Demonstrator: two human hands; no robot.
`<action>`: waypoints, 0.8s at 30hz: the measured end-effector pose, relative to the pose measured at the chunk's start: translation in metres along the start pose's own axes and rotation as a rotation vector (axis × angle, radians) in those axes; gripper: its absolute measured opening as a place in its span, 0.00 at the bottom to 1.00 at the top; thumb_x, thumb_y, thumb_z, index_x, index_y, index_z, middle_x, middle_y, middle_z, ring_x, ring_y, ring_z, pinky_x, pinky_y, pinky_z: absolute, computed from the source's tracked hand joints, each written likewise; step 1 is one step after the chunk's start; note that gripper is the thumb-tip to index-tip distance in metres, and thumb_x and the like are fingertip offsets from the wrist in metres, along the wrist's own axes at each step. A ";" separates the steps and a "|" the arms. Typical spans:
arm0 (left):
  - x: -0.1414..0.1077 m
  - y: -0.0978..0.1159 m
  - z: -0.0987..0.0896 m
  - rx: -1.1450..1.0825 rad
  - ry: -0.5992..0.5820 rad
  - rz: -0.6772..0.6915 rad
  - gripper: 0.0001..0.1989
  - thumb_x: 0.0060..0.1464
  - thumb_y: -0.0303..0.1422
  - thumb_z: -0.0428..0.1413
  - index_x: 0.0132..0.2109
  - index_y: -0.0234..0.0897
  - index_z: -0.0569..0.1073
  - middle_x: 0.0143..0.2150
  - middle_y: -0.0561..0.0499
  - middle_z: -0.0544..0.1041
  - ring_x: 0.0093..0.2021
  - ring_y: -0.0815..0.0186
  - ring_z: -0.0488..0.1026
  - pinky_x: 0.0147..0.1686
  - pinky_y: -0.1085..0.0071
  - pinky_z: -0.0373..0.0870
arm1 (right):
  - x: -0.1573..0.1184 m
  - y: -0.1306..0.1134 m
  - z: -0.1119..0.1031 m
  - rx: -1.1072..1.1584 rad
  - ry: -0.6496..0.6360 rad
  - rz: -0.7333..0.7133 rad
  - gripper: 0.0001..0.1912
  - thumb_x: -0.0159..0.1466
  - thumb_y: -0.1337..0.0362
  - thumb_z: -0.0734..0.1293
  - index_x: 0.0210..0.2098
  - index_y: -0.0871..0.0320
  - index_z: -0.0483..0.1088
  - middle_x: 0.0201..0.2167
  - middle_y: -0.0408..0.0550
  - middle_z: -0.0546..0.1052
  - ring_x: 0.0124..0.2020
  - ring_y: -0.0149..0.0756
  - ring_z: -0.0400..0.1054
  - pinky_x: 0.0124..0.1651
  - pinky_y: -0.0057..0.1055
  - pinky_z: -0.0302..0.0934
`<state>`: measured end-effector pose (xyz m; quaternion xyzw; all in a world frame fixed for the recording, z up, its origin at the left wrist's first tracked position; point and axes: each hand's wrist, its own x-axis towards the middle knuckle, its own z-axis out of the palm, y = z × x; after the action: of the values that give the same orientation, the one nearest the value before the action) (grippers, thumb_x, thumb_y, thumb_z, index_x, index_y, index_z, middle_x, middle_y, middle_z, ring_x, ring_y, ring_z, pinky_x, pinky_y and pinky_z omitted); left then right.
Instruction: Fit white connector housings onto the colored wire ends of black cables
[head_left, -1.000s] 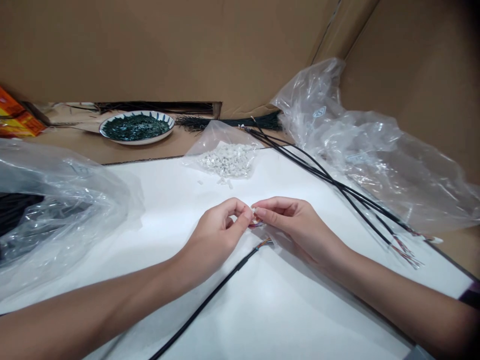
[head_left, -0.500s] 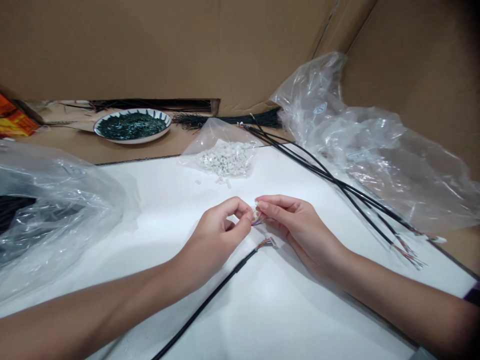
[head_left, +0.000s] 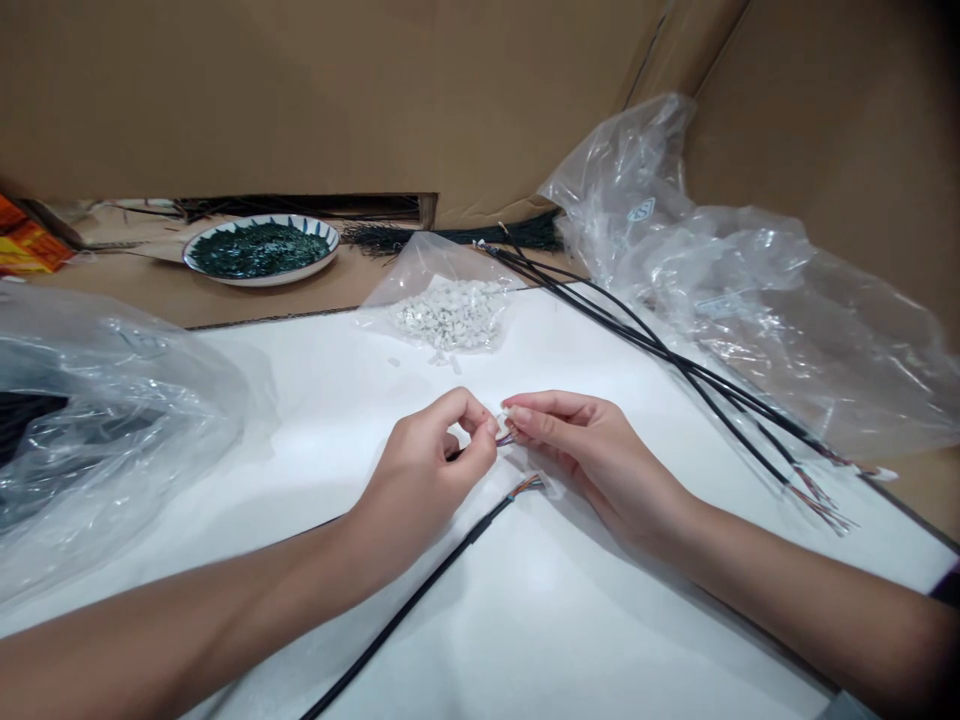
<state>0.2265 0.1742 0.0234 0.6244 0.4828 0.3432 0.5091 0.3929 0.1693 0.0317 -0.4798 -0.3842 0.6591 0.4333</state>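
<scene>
My left hand (head_left: 431, 460) is closed in a pinch on thin coloured wires (head_left: 505, 437) at the end of a black cable, most of which is hidden behind the hand and forearm. Facing it, my right hand (head_left: 600, 455) pinches a small white connector housing (head_left: 506, 411) at the wire tips. Fingers cover much of the connector, so I cannot tell how the wires sit in it. Just below the hands lies another black cable (head_left: 427, 592), its coloured wires ending in a pale connector near my right palm.
A clear bag of white connectors (head_left: 450, 315) lies ahead, a few loose pieces before it. Black cables (head_left: 667, 355) with bared wires cross at the right beside a crumpled plastic bag (head_left: 742, 270). Another plastic bag (head_left: 150, 400) is left. Behind stands a plate (head_left: 259, 281) of dark green bits.
Both hands have shifted slightly left, still pinching the wires and the connector. A bit of black cable now shows within the left hand's grip. The surroundings look the same.
</scene>
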 end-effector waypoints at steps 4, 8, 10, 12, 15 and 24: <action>0.000 0.001 0.001 0.067 0.019 0.044 0.07 0.57 0.34 0.50 0.31 0.39 0.64 0.25 0.60 0.65 0.20 0.79 0.55 0.17 0.81 0.49 | 0.001 0.000 0.000 -0.014 0.009 -0.013 0.10 0.54 0.60 0.73 0.35 0.57 0.75 0.31 0.46 0.77 0.30 0.30 0.70 0.30 0.24 0.64; -0.001 0.002 0.002 0.095 0.030 0.046 0.07 0.57 0.34 0.50 0.31 0.38 0.64 0.23 0.60 0.64 0.17 0.79 0.51 0.16 0.79 0.46 | 0.001 0.001 -0.001 -0.014 -0.004 -0.018 0.10 0.54 0.60 0.73 0.35 0.57 0.76 0.32 0.46 0.77 0.31 0.31 0.70 0.30 0.25 0.64; -0.001 0.002 0.002 0.094 0.029 0.045 0.08 0.57 0.35 0.50 0.31 0.38 0.64 0.22 0.60 0.63 0.17 0.79 0.51 0.16 0.79 0.46 | 0.001 0.001 -0.001 -0.015 -0.006 -0.016 0.10 0.54 0.60 0.73 0.35 0.57 0.76 0.32 0.46 0.77 0.31 0.31 0.70 0.31 0.25 0.64; 0.000 0.002 0.002 0.095 0.031 0.050 0.08 0.57 0.35 0.51 0.30 0.38 0.64 0.21 0.60 0.62 0.17 0.79 0.52 0.16 0.79 0.46 | 0.001 0.001 -0.001 -0.012 -0.007 -0.014 0.10 0.54 0.60 0.73 0.35 0.57 0.76 0.32 0.46 0.77 0.31 0.30 0.70 0.31 0.24 0.63; 0.000 0.002 0.002 0.107 0.035 0.059 0.08 0.56 0.34 0.51 0.30 0.38 0.64 0.22 0.60 0.63 0.17 0.79 0.52 0.17 0.79 0.47 | 0.001 0.001 0.000 -0.007 -0.014 -0.017 0.10 0.55 0.60 0.73 0.35 0.57 0.75 0.32 0.46 0.77 0.31 0.30 0.69 0.31 0.24 0.63; -0.001 0.003 0.002 0.128 0.036 0.057 0.08 0.56 0.35 0.50 0.30 0.38 0.64 0.21 0.59 0.62 0.17 0.78 0.53 0.17 0.78 0.47 | 0.001 0.003 -0.001 -0.028 -0.017 -0.018 0.10 0.54 0.59 0.73 0.35 0.56 0.76 0.32 0.45 0.77 0.30 0.30 0.70 0.31 0.26 0.63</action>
<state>0.2284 0.1724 0.0256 0.6628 0.4951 0.3370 0.4494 0.3934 0.1694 0.0288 -0.4768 -0.4013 0.6538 0.4292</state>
